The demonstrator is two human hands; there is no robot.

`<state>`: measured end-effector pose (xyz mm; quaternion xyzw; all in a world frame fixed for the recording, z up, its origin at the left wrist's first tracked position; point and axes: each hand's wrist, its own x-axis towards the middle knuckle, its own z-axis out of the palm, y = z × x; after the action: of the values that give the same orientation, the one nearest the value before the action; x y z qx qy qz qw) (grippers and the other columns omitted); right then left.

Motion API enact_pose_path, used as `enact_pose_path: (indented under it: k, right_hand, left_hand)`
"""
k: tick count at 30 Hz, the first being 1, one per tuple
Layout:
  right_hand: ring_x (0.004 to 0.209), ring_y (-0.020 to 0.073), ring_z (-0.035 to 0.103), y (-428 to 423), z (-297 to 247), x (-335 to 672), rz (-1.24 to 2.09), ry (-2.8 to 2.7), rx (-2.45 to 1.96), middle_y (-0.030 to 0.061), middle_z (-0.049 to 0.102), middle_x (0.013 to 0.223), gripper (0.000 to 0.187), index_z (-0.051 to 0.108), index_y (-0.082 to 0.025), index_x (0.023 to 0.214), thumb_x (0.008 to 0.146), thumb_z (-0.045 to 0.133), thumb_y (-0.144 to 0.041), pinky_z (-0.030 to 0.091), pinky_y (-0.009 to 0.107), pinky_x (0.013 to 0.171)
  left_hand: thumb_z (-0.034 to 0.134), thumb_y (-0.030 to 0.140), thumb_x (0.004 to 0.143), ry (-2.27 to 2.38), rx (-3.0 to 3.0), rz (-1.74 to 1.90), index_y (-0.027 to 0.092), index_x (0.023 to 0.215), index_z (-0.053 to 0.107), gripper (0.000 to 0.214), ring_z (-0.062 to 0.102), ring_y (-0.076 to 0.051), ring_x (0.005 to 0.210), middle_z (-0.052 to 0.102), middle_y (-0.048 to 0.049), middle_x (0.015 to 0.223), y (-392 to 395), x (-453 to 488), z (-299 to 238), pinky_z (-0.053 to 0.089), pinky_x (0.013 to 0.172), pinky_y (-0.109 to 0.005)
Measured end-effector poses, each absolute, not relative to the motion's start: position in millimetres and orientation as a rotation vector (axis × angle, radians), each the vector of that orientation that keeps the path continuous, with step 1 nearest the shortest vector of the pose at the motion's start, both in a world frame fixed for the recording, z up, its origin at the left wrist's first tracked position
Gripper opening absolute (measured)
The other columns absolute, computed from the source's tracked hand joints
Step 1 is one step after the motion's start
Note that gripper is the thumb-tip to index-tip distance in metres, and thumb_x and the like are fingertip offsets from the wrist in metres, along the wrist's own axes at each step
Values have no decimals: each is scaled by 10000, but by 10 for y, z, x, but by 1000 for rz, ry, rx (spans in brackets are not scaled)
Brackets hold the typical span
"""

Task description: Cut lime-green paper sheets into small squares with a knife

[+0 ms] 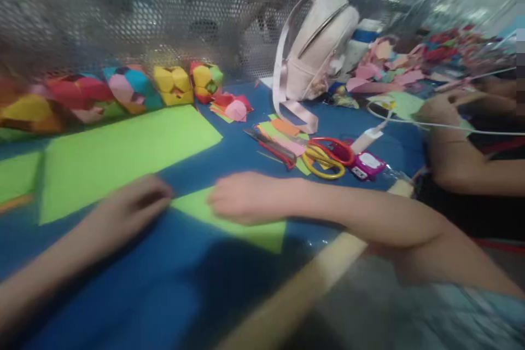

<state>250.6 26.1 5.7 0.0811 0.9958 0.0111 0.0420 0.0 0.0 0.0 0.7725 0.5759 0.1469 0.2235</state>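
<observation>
A light-green sheet of paper [262, 235] lies on the blue tabletop in front of me, with one pointed corner toward the left. My left hand [141, 205] is closed, its thumb and fingers pinching that left corner. Across the upper part of the same sheet rests my right hand [241, 197], fingers curled in and pressed onto the paper; motion blur hides the fingertips. A larger light-green sheet [127, 156] lies flat just beyond my left hand.
Folded paper balls [172, 85] line the back by a perforated metal panel [164, 16]. Scissors [328, 158], paper scraps [283, 134] and a purple gadget [368, 165] lie beyond my right arm. A pale backpack [322, 44] stands behind. Another person's arm [455, 142] is at right.
</observation>
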Motion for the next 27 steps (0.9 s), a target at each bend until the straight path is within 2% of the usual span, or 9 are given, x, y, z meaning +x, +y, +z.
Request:
enact_pose_path:
  k: [5,13,18,21,24,27]
  right_hand:
    - [944,218,524,285,4,2500,25,3088,192,108,644,1071,218,628,-118,975,980,410,-121,415,325,772]
    - [909,216,549,235,-65,2547,43,3153,231,125,675,1065,231,642,-105,957,989,415,-135,455,334,746]
    - [931,221,563,219,-73,2549,41,3181,237,132,678,1085,222,651,-104,973,980,430,-130,475,339,757]
    - [972,227,575,219,-73,2558,11,3175,253,146,671,1116,217,654,-98,1013,974,442,-125,489,346,778]
    - [973,222,585,242,-66,2575,-43,3178,230,143,673,1106,210,659,-98,1011,962,456,-120,500,343,789]
    - [959,210,590,272,-64,2595,-84,3209,194,132,679,1080,205,666,-104,981,953,463,-113,503,342,818]
  left_hand:
    - [471,517,758,1590,2135,440,207,803,646,359,617,-236,811,681,-61,861,6,-75,-22,492,785,-363]
    - [447,317,854,1585,2311,613,169,889,642,247,626,-211,874,667,-70,921,-117,-17,-67,507,848,-372]
    - [400,250,952,1407,2598,647,144,950,679,299,636,-220,996,680,-119,1061,-359,196,-87,526,904,-370]
    - [373,225,984,1287,2738,526,131,975,695,335,645,-229,965,689,-137,1036,-510,331,-130,556,856,-376]
    - [424,235,976,1278,2825,456,126,967,695,292,656,-250,957,689,-156,1033,-618,410,-182,576,828,-394]
    - [530,248,931,1339,2843,422,110,1045,675,230,660,-272,996,678,-176,1114,-689,458,-201,584,850,-406]
